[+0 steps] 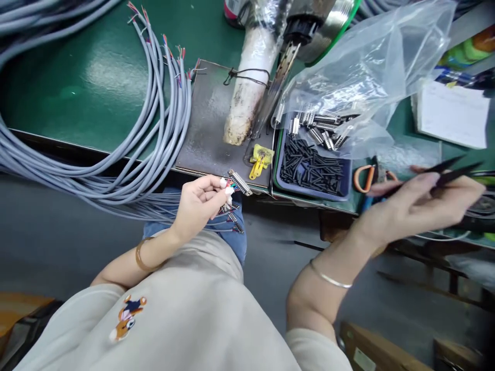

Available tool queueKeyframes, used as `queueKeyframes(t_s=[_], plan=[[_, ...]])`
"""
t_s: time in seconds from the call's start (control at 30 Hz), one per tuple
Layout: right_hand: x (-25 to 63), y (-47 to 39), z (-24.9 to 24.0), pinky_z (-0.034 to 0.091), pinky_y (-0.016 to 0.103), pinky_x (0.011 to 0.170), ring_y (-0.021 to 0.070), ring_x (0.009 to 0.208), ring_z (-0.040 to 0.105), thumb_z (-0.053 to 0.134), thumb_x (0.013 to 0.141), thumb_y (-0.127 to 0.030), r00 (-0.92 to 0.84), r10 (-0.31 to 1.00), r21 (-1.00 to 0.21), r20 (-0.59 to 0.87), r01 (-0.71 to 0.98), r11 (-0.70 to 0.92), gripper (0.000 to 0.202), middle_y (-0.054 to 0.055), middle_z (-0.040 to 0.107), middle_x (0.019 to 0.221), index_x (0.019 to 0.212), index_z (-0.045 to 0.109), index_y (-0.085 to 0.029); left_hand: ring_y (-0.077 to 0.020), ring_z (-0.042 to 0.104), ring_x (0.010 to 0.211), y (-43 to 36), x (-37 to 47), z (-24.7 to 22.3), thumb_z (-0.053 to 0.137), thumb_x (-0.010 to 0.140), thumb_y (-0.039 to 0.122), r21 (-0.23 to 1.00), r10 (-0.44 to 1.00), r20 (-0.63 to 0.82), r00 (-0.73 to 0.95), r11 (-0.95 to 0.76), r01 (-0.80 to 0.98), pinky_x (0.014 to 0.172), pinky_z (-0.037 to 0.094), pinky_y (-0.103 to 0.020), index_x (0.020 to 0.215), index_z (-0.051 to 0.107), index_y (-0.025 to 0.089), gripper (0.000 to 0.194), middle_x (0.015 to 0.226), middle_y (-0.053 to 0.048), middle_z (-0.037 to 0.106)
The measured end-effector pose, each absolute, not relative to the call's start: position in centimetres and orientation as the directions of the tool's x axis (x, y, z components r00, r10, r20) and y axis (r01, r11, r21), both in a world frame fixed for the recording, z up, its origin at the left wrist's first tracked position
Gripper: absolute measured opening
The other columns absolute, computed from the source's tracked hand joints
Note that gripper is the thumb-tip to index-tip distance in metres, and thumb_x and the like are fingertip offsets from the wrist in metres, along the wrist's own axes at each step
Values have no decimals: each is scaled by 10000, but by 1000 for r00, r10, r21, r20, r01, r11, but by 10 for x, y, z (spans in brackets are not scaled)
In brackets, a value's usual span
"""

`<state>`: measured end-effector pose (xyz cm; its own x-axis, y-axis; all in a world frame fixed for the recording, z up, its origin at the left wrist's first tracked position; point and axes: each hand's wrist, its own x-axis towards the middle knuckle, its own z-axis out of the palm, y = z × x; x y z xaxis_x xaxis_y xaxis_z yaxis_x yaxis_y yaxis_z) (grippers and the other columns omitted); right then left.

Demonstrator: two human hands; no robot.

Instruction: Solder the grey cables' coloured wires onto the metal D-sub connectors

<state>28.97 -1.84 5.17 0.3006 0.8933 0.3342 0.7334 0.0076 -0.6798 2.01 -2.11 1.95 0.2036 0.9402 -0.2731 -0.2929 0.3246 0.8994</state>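
Note:
My left hand, with white coverings on the thumb and index fingertips, pinches a metal multi-pin cable connector by the coloured wires at its back. Below it, more wired connectors on grey cables hang over my lap. Off to the right, my right hand is closed around what look like black tweezers, their two pointed prongs apart and blurred. Beneath or beside that hand lies an orange-handled tool, partly covered.
A bundle of grey cables runs along the left. A soldering iron and a white wrapped tube point toward me. A blue bin holds black sleeves, with loose connectors in a plastic bag above. A yellow tool lies near the edge.

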Motion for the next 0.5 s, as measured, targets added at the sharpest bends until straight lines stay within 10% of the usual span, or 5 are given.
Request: queueKeyframes(t_s=[0.5], plan=[[152, -81, 7, 535, 261, 726, 152, 787, 718, 522, 1037, -348, 202, 918, -716, 340, 689, 114, 176, 19, 766, 932, 1065, 651, -232, -19, 429, 396, -28, 27, 21, 787, 785, 251, 973, 996, -81, 26, 85, -212, 392, 325, -145, 757, 627, 163, 185, 553, 64, 573]])
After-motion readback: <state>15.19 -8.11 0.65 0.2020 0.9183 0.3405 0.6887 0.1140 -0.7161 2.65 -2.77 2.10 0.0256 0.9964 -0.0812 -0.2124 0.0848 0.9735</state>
